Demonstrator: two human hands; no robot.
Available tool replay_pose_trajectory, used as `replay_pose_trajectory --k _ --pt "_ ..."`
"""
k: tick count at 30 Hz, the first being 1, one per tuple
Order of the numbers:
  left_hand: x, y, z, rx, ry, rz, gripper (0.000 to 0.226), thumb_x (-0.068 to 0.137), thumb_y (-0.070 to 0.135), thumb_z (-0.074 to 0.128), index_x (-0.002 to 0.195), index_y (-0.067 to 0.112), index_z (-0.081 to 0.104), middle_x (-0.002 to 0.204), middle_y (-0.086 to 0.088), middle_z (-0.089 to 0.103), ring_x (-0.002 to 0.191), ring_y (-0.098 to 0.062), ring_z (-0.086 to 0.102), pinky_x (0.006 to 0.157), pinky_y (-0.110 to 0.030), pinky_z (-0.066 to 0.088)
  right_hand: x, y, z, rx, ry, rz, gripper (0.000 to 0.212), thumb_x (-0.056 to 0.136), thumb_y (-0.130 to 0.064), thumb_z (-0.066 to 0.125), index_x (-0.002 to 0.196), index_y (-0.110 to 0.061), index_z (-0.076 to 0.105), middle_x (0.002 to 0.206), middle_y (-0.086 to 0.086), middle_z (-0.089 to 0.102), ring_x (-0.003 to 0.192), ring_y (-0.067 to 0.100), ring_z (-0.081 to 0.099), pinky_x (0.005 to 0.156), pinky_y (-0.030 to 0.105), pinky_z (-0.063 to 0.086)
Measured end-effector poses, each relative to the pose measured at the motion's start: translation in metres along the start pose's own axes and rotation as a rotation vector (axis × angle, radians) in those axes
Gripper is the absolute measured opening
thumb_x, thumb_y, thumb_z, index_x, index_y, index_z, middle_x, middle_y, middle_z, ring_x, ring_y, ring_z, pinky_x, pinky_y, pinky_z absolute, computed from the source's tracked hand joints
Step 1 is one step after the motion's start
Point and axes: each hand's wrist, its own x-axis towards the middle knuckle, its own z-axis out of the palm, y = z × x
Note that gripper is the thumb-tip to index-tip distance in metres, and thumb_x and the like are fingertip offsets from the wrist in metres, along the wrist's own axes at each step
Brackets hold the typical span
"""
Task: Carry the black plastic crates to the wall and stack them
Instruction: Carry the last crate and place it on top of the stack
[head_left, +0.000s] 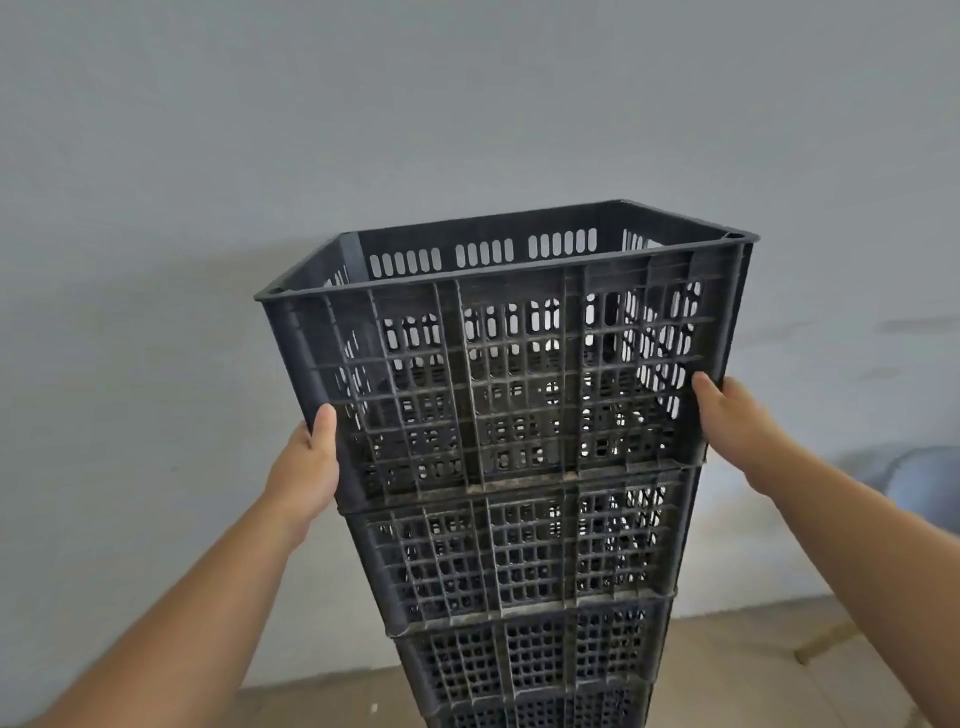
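Four black crates (524, 556) show in a single stack that stands on the floor (753, 675) close against a grey wall (467, 104); the lowest is cut off by the bottom edge of the view, so more may lie below it. Two bare hands, seen from the person's own head, hold the top crate (519, 384) low on its two near corners; the left hand (311, 457) grips the left corner, thumb flat on the near face and fingers out of sight round the side; the right hand (732, 421) grips the right corner in the same way. The hold is low and even on both sides, likely so that the base can be steered squarely onto the rim beneath. Along the near edge the top crate meets the one under it; whether it is fully seated at the far side cannot be told. It is empty, and the wall shows through its slotted sides.

Counted: four crates in view, two hands, one wall; also one blurred bluish shape (909, 483) at the far right by the wall, too unclear to name. By my judgement this crate is at the placing stage; what remains is to let go once it sits square.
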Motion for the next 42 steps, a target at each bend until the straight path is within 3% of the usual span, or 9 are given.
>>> replay_pose_trajectory --k 9,14,20,23,27,30,34,37,42 --pt "-0.026 0.006 -0.037 1.058 -0.487 0.193 0.063 0.101 0.053 0.04 0.15 0.013 0.039 0.146 -0.004 0.055 0.124 -0.024 0.057 0.101 -0.037 0.046 -0.044 -0.072 -0.012 -0.746 -0.376 -0.087 0.039 0.098 -0.038 0.053 0.079 -0.005 0.063 0.082 0.012 0.072 0.063 0.021 0.064 0.06 0.03 0.053" --pt "-0.046 0.076 -0.034 0.894 -0.42 0.437 0.056 0.101 0.051 0.04 0.152 0.026 0.043 0.111 0.008 0.073 0.098 -0.011 0.069 0.095 -0.038 0.053 -0.067 -0.135 -0.022 -0.698 -0.149 -0.48 0.029 0.097 -0.037 0.051 0.094 -0.019 0.072 0.091 0.002 0.075 0.079 0.015 0.068 0.064 0.028 0.049" --pt "-0.061 0.175 -0.027 0.616 0.003 0.771 0.027 0.103 0.041 0.044 0.096 0.027 0.065 0.083 0.009 0.07 0.072 -0.009 0.066 0.066 -0.029 0.055 -0.046 -0.186 -0.034 -0.47 0.083 -0.744 0.025 0.098 -0.036 0.049 0.118 -0.023 0.058 0.101 -0.005 0.053 0.078 0.007 0.055 0.062 0.026 0.04" --pt "-0.047 0.209 -0.017 0.517 0.125 0.821 0.021 0.104 0.037 0.045 0.106 0.026 0.062 0.091 0.013 0.065 0.072 -0.005 0.059 0.06 -0.025 0.043 -0.03 -0.199 -0.029 -0.55 -0.031 -0.73 0.041 0.102 -0.046 0.039 0.13 -0.021 0.055 0.118 -0.001 0.057 0.1 0.016 0.058 0.082 0.036 0.049" --pt "-0.017 0.23 0.009 0.584 0.026 0.706 0.04 0.107 0.034 0.035 0.139 0.018 0.055 0.134 -0.003 0.059 0.112 -0.019 0.058 0.094 -0.037 0.048 -0.019 -0.21 -0.018 -0.795 -0.253 -0.781 0.033 0.11 -0.031 0.022 0.104 -0.028 0.055 0.12 0.003 0.058 0.112 0.023 0.055 0.099 0.041 0.045" --pt "-0.006 0.239 0.028 0.66 -0.057 0.608 0.05 0.108 0.043 0.027 0.145 0.02 0.051 0.145 -0.005 0.054 0.12 -0.025 0.057 0.103 -0.046 0.046 -0.003 -0.213 -0.005 -0.915 -0.325 -0.792 0.048 0.111 -0.023 0.017 0.156 -0.018 0.031 0.159 0.012 0.038 0.144 0.033 0.038 0.117 0.047 0.031" --pt "-0.001 0.248 0.043 0.903 -0.146 0.532 0.049 0.111 0.028 0.021 0.154 0.017 0.042 0.157 -0.009 0.044 0.137 -0.028 0.046 0.111 -0.047 0.039 0.02 -0.213 0.008 -1.034 -0.409 -0.849 0.048 0.11 -0.022 0.016 0.156 -0.029 0.028 0.161 0.011 0.034 0.148 0.034 0.033 0.12 0.047 0.028" --pt "0.003 0.248 0.049 1.065 -0.212 0.506 0.043 0.109 0.008 0.024 0.146 0.01 0.044 0.154 -0.008 0.047 0.135 -0.027 0.048 0.107 -0.037 0.04 0.025 -0.212 0.009 -1.063 -0.508 -0.855 0.044 0.11 -0.022 0.014 0.118 -0.041 0.052 0.149 0.008 0.049 0.144 0.031 0.04 0.117 0.044 0.029" --pt "0.011 0.243 0.053 1.174 -0.228 0.532 0.028 0.101 -0.001 0.032 0.108 0.013 0.054 0.122 -0.006 0.061 0.109 -0.026 0.061 0.098 -0.038 0.049 0.027 -0.216 0.009 -1.04 -0.545 -0.783 0.051 0.111 -0.013 0.017 0.162 -0.018 0.014 0.163 0.008 0.032 0.146 0.028 0.036 0.116 0.039 0.028"
